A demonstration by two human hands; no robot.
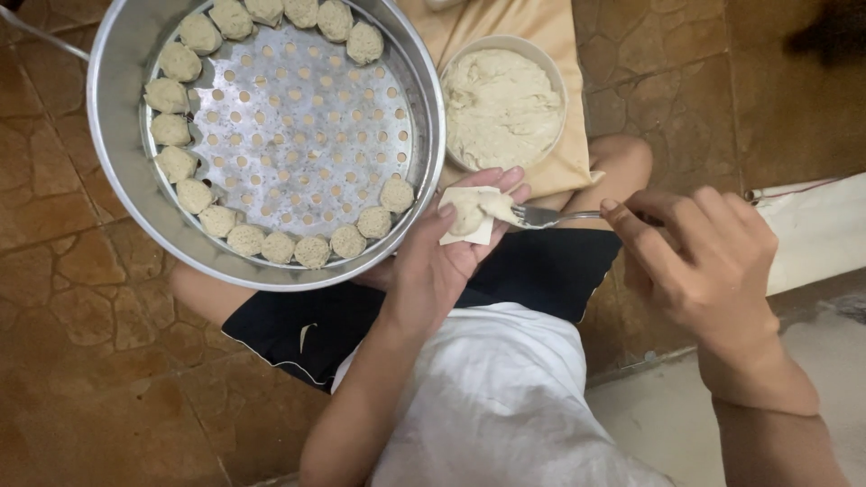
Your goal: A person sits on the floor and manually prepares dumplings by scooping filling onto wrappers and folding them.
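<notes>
My left hand [442, 261] lies palm up with a square dumpling wrapper [471, 216] resting flat across my fingers [505, 180] — cradled rather than clenched, the fingertips curling up a little behind its far edge. A dab of pale filling [471, 215] sits on the wrapper's middle.

My right hand [704, 261], at three o'clock from the left one, is closed on the handle of a metal fork [550, 216]; thumb and forefinger pinch the handle and the other fingers fold around it. The fork's tines point toward nine o'clock and touch the filling on the wrapper, with a smear of the mix clinging to them.

At twelve o'clock from the wrapper, just beyond my fingertips, stands a round bowl [550, 68] heaped with the same pale filling, set on a tan cloth [532, 22]. At ten o'clock sits a wide metal steamer tray [117, 180] with a perforated floor — its near rim comes just beside my left wrist. Finished dumplings [278, 247] line its inside wall in a ring, open only on the stretch at about two to four o'clock; the middle is bare metal.

Below my hands are my dark shorts [541, 271] and white shirt [505, 397], over a brown tiled floor [81, 379].
</notes>
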